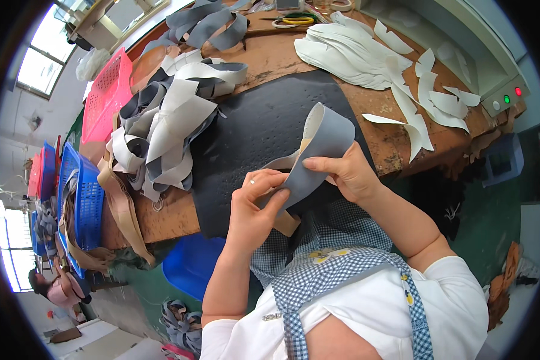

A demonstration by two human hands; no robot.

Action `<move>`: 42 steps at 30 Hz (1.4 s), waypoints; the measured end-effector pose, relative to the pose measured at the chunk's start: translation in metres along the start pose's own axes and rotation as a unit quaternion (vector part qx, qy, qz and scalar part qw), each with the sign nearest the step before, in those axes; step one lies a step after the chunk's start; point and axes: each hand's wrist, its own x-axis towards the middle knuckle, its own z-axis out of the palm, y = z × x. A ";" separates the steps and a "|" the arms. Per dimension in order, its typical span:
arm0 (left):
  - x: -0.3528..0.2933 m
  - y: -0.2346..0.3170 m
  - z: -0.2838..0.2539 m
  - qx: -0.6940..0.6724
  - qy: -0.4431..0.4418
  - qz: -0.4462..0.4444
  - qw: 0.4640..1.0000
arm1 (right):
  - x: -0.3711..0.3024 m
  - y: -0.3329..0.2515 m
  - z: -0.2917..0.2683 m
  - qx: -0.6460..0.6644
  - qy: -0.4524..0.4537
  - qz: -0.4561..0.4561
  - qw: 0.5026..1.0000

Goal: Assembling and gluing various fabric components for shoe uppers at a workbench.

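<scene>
A grey-blue strip of leather-like material [329, 135], pale on its inner face, is bent into a loop between my hands. My left hand [253, 204], with a ring on one finger, pinches the strip's near left part between thumb and fingers. On the other side, my right hand [353, 173] grips it with the thumb on the outer face and the fingers behind. A tan band [287, 223] shows below the strip; I cannot tell whether it is joined to it. Beneath both hands lies a black mat [246, 129] on the wooden table [153, 217].
Left of the mat, grey and white strips [174, 114] lie heaped beside a pink basket [108, 96]. White cut pieces [348, 54] spread at the far right, near a machine housing with lit buttons [506, 99]. Yellow-handled scissors [294, 21] lie at the back. A blue basket [89, 198] stands left.
</scene>
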 end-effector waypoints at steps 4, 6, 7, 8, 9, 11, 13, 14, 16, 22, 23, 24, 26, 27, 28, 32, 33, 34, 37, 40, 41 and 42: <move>0.007 0.028 0.008 -0.030 0.021 -0.101 0.994 | 0.010 -0.004 0.014 -0.055 0.008 -0.086 0.995; 0.026 0.034 0.004 -0.002 0.066 -0.031 0.997 | 0.017 -0.019 0.025 -0.080 -0.004 -0.120 0.990; 0.034 0.043 -0.002 -0.035 0.073 0.012 0.997 | 0.021 -0.036 0.034 -0.066 -0.026 -0.115 0.991; 0.040 0.053 -0.009 -0.044 0.066 0.025 0.997 | 0.023 -0.053 0.041 -0.052 -0.048 -0.108 0.992; 0.042 0.063 -0.017 -0.033 0.064 0.047 0.996 | 0.021 -0.070 0.046 -0.064 -0.079 -0.112 0.988; 0.045 0.070 -0.019 -0.027 0.055 0.072 0.996 | 0.032 -0.076 0.035 -0.006 -0.077 -0.126 0.989; 0.043 0.060 -0.016 0.025 0.028 0.039 0.999 | 0.035 -0.067 0.019 0.006 -0.056 -0.108 0.993; 0.041 0.050 -0.013 0.034 0.034 0.020 0.999 | 0.033 -0.059 0.015 0.011 -0.039 -0.097 0.994; 0.038 0.029 -0.007 0.042 0.036 0.010 0.998 | 0.030 -0.046 0.006 0.016 -0.017 -0.077 0.997; 0.025 0.007 0.001 0.061 -0.011 -0.064 0.996 | 0.022 -0.017 -0.009 0.009 0.015 -0.047 0.999; 0.025 0.008 0.005 0.060 -0.011 -0.067 0.996 | 0.022 -0.014 -0.009 0.010 0.017 -0.044 0.999; 0.024 0.010 0.012 0.048 0.019 -0.037 0.998 | 0.021 -0.012 -0.008 0.011 0.019 -0.041 0.999; 0.024 0.012 0.016 0.036 0.047 -0.010 0.998 | 0.018 -0.004 -0.004 -0.009 0.015 -0.045 0.999; 0.027 0.014 0.015 0.031 0.038 -0.062 0.997 | 0.017 -0.001 -0.001 -0.029 0.011 -0.050 0.998; 0.029 0.015 0.015 0.026 0.030 -0.114 0.993 | 0.015 0.003 0.001 -0.029 0.012 -0.049 0.998; 0.018 0.007 0.017 0.008 0.049 -0.124 0.991 | 0.013 0.000 0.001 -0.012 0.004 -0.055 0.998; 0.016 0.006 0.017 0.008 0.048 -0.125 0.991 | 0.015 -0.004 -0.004 0.023 0.014 -0.037 0.999; 0.014 0.006 0.017 0.014 0.047 -0.124 0.991 | 0.016 -0.007 -0.008 0.057 0.024 -0.021 0.998; 0.012 0.006 0.018 0.025 0.046 -0.123 0.991 | 0.016 -0.007 -0.014 0.031 0.030 -0.029 0.999; 0.011 0.004 0.020 0.021 0.050 -0.114 0.992 | 0.016 -0.005 -0.013 0.022 0.031 -0.040 0.998; 0.010 0.003 0.020 0.012 0.055 -0.105 0.993 | 0.016 -0.004 -0.013 0.025 0.029 -0.046 0.998; 0.010 0.003 0.020 0.012 0.054 -0.105 0.993 | 0.016 -0.005 -0.013 0.025 0.030 -0.047 0.998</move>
